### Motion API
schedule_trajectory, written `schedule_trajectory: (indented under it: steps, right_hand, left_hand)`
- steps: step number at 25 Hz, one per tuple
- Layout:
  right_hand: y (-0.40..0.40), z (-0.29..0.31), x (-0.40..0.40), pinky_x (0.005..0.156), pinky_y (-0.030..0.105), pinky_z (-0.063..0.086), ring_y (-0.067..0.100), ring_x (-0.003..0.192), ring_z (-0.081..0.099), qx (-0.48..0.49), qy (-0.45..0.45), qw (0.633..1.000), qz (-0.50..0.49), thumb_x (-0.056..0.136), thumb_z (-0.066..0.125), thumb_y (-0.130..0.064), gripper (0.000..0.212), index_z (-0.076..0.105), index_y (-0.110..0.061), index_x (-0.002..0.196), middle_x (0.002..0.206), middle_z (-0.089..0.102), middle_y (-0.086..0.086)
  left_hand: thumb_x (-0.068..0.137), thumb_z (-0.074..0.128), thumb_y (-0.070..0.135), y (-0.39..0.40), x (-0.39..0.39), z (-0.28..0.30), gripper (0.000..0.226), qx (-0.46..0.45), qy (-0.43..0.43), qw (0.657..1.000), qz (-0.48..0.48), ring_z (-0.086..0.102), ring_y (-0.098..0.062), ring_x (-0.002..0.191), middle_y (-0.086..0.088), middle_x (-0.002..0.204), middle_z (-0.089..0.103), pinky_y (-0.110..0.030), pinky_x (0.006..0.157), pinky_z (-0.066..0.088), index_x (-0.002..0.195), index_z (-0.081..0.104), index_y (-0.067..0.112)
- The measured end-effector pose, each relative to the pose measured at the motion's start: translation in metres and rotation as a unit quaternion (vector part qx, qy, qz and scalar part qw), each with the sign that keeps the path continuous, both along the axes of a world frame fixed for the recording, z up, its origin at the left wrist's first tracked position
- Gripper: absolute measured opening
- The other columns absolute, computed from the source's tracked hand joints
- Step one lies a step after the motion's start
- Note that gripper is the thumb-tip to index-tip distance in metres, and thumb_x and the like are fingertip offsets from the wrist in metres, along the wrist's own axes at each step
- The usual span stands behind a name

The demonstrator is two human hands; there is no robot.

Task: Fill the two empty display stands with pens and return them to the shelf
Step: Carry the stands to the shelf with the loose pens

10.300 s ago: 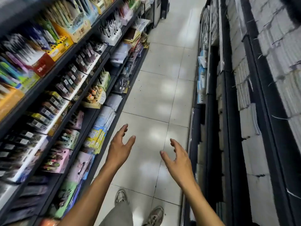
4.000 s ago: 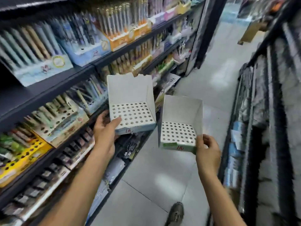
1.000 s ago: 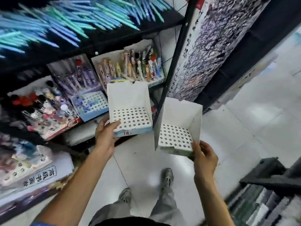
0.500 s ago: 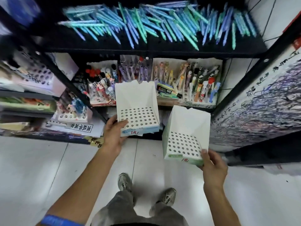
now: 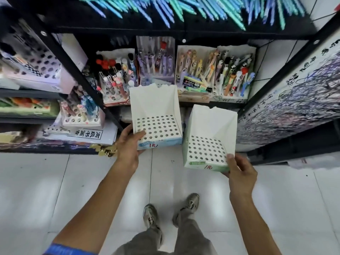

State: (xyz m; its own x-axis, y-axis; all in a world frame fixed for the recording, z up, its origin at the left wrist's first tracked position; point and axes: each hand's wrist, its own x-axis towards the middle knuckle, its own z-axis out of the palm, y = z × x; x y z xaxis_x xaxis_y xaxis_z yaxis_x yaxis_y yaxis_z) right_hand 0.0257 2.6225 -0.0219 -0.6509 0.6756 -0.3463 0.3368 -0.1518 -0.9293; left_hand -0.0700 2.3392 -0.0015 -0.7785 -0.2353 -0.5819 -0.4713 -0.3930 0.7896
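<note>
White stands [image 5: 156, 115] [image 5: 207, 140] now face the novelty-pen shelf [image 5: 184, 34].

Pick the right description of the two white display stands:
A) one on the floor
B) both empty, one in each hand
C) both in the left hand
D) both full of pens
B: the left hand and right hand each hold an empty stand, the blue-fronted stand and the green-fronted stand.

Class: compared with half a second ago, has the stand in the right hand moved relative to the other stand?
No. The green-edged stand in the right hand remains lower and right of the blue-edged stand.
</note>
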Motion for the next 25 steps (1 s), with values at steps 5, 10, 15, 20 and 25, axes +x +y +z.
schedule_trajectory:
  steps: [5,10,15,20,25]
  right_hand:
    - [-0.035,0.013,0.037,0.07,0.038,0.062,0.02,0.087,0.071,0.018,-0.001,1.0,-0.011,0.093,0.069,-0.018,0.005,0.074,-0.017,0.092,0.09,0.074,0.0]
    - [-0.036,0.027,0.043,0.07,0.037,0.061,0.028,0.096,0.07,0.036,0.014,0.999,0.003,0.093,0.069,-0.019,0.011,0.073,-0.011,0.1,0.101,0.073,0.009]
    - [-0.023,0.042,0.033,0.065,0.03,0.06,0.024,0.095,0.069,0.026,0.049,0.998,0.023,0.094,0.068,-0.018,0.016,0.072,-0.006,0.105,0.103,0.073,0.011]
    - [0.003,0.066,0.024,0.065,0.03,0.06,0.026,0.091,0.07,0.026,0.089,0.995,0.043,0.094,0.068,-0.019,0.012,0.072,-0.012,0.103,0.102,0.074,0.008]
    - [0.022,0.117,-0.007,0.084,0.05,0.059,0.028,0.095,0.071,0.054,0.12,0.989,0.066,0.092,0.07,-0.023,0.003,0.071,-0.026,0.091,0.096,0.074,-0.001]
  left_hand:
    - [0.084,0.071,0.007,-0.032,0.032,-0.002,0.046,0.008,0.007,1.0,-0.014,0.065,-0.033,0.113,0.0,0.111,0.074,-0.05,0.085,0.049,0.125,0.06,0.023]
    - [0.088,0.066,0.002,-0.048,0.053,0.026,0.034,0.026,0.034,0.999,0.017,0.066,-0.019,0.097,0.002,0.108,0.072,-0.04,0.085,0.053,0.104,0.059,0.031]
    - [0.089,0.065,0.002,-0.042,0.064,0.049,0.034,0.024,0.059,0.997,0.051,0.065,-0.018,0.092,0.005,0.1,0.07,-0.031,0.064,0.05,0.104,0.058,0.031]
    - [0.088,0.066,0.0,-0.022,0.067,0.082,0.036,0.029,0.093,0.993,0.069,0.066,-0.026,0.097,-0.004,0.111,0.072,-0.034,0.064,0.052,0.109,0.06,0.03]
    - [0.091,0.064,0.002,-0.006,0.049,0.134,0.036,0.01,0.158,0.985,0.069,0.068,-0.021,0.099,0.002,0.109,0.072,-0.04,0.08,0.055,0.12,0.058,0.024]
